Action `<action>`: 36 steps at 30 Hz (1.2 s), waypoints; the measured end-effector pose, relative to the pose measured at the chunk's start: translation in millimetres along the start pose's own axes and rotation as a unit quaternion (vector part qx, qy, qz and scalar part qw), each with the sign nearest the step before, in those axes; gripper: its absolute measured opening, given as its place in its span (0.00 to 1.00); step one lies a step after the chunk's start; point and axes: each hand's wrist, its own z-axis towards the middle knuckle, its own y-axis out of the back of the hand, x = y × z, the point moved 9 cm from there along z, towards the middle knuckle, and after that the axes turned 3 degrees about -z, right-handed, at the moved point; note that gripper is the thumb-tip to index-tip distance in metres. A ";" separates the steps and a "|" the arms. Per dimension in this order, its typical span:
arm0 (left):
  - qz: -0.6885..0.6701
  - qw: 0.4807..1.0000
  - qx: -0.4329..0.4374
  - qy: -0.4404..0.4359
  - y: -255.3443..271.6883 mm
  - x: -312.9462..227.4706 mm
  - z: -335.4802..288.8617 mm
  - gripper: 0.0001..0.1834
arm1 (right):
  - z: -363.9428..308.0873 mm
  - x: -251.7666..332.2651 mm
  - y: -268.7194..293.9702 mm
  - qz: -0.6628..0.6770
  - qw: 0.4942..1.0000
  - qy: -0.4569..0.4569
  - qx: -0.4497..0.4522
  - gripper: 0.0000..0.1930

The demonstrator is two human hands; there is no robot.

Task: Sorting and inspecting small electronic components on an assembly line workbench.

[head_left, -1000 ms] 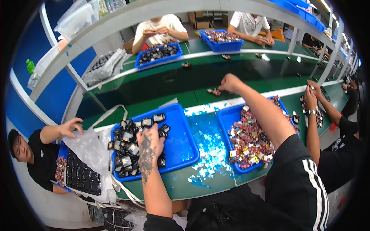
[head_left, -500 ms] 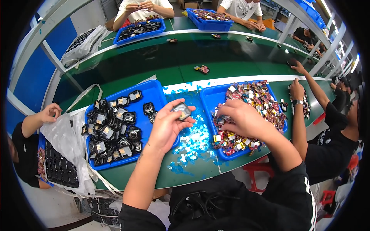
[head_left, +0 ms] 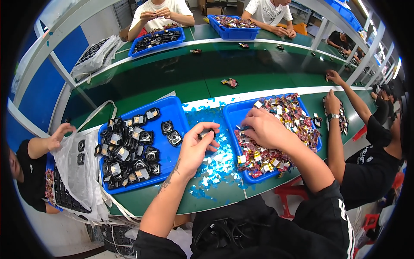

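Note:
My left hand is closed round a small square watch case, over the table between two blue trays. Its fingers cover most of the case. My right hand reaches into the right tray, fingers bent together at the left side of a heap of small red, yellow and white electronic parts. What its fingertips pinch, if anything, I cannot make out. In the left tray lies a pile of black square watch cases, some showing round backs. Two of these cases lie apart at its right.
Blue film scraps cover the table between the trays. A co-worker's hand is beside a plastic sheet at left. Another co-worker's arm is at right. Beyond runs a green belt carrying loose parts.
My left hand has moved right and turned, hiding more of the watch case. My right hand has dipped slightly into the heap. Two black cases now show on the left plastic sheet.

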 end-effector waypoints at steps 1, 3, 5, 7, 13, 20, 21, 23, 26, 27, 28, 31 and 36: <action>0.004 1.000 0.000 0.000 -0.2 0.6 -0.2 0.13 | 2.0 -1.0 -2.9 0.006 1.000 -0.001 0.004 0.10; 0.008 1.000 0.005 -0.003 -2.3 -0.4 -0.9 0.13 | 7.0 -1.3 -5.1 0.015 1.000 0.005 -0.001 0.09; -0.023 1.000 -0.002 0.003 -2.3 0.0 -1.8 0.14 | 6.1 -5.4 -7.7 0.029 0.999 0.009 -0.025 0.07; -0.010 1.000 -0.004 -0.007 -2.2 -2.3 -4.0 0.14 | 1.7 1.1 5.2 0.058 0.995 0.041 -0.074 0.07; 0.237 0.956 -0.005 -0.170 -14.7 -30.5 -12.1 0.13 | -21.2 -0.9 32.4 0.300 0.950 -0.050 -0.071 0.06; 0.253 0.940 0.102 -0.207 -37.8 -45.9 -24.3 0.13 | -21.3 62.8 55.2 0.239 0.970 0.047 0.007 0.07; 0.239 0.948 0.092 -0.191 -35.7 -39.2 -22.9 0.09 | -19.1 65.3 55.7 0.249 0.967 0.058 0.003 0.06; 0.227 0.953 0.083 -0.181 -33.9 -39.5 -22.1 0.09 | -14.0 60.2 52.3 0.314 0.948 0.049 -0.005 0.05; 0.208 0.959 0.061 -0.180 -30.6 -39.7 -22.4 0.08 | -17.5 46.7 35.2 0.439 0.897 -0.036 -0.025 0.05; 0.195 0.963 0.051 -0.181 -29.2 -37.5 -22.2 0.09 | -19.3 44.1 31.6 0.448 0.892 -0.036 -0.051 0.05; 0.182 0.966 0.041 -0.181 -27.3 -36.7 -21.8 0.09 | -19.6 44.7 26.0 0.448 0.892 -0.034 -0.051 0.05; 0.190 0.966 0.030 -0.173 -25.8 -34.3 -22.5 0.08 | -21.5 36.5 20.6 0.478 0.871 -0.069 -0.087 0.05; 0.181 0.969 0.014 -0.165 -24.2 -32.4 -19.0 0.07 | -20.2 46.0 34.7 0.357 0.915 -0.018 -0.186 0.04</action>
